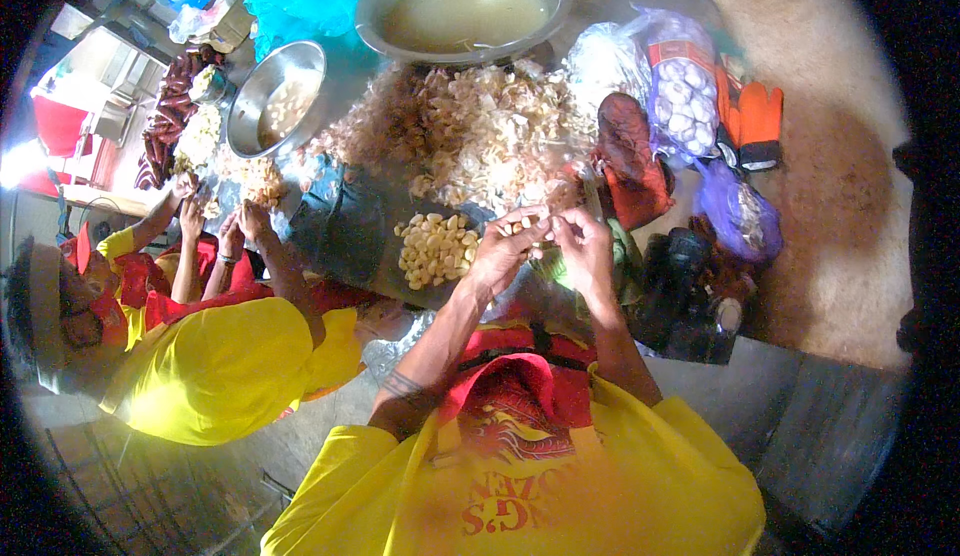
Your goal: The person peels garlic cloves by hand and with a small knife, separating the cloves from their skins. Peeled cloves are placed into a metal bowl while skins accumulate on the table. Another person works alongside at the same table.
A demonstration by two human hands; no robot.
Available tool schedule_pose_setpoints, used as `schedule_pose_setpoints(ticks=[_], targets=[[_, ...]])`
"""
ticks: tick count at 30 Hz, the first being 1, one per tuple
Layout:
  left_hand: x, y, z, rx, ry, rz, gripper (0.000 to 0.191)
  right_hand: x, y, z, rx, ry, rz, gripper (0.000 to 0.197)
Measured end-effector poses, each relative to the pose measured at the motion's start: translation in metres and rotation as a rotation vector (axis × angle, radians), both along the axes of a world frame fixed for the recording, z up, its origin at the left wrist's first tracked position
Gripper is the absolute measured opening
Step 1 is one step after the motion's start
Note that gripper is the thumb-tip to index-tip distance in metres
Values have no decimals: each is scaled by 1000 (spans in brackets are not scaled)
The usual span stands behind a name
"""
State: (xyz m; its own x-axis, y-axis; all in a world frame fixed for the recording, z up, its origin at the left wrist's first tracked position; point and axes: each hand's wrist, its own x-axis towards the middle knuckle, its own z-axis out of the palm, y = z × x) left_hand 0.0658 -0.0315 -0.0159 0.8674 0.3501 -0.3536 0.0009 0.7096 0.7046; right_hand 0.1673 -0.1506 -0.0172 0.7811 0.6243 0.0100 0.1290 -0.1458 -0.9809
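My left hand [501, 252] is curled around several garlic cloves [523, 223], some of which show between its fingers. Close against it, my right hand [586, 244] pinches a small piece of garlic at the fingertips; whether it is clove or skin is too small to tell. Left of my wrists, a pile of peeled garlic cloves [435, 250] lies on the table near its front edge. Beyond both hands spreads a wide heap of loose garlic skins and cloves [487, 132].
A large steel basin [366, 19] holds cloudy liquid; a smaller steel bowl [241, 120] contains cloves. On the right are a mesh bag of garlic bulbs [682, 102], orange gloves [759, 117] and a purple bag [739, 214]. Co-workers in yellow shirts [232, 361] handle garlic at left.
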Motion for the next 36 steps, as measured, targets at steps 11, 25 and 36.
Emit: schedule_pose_setpoints(ticks=[11, 25, 36], targets=[[-3, 9, 3, 52, -26, -4, 24, 39, -5, -7, 147, -128, -243, 28], [-12, 8, -3, 691, 86, -4, 28, 6, 5, 10, -239, -133, 222, 14], [-47, 45, -2, 640, 158, -175, 31, -6, 7, -9, -107, 222, 117, 15]])
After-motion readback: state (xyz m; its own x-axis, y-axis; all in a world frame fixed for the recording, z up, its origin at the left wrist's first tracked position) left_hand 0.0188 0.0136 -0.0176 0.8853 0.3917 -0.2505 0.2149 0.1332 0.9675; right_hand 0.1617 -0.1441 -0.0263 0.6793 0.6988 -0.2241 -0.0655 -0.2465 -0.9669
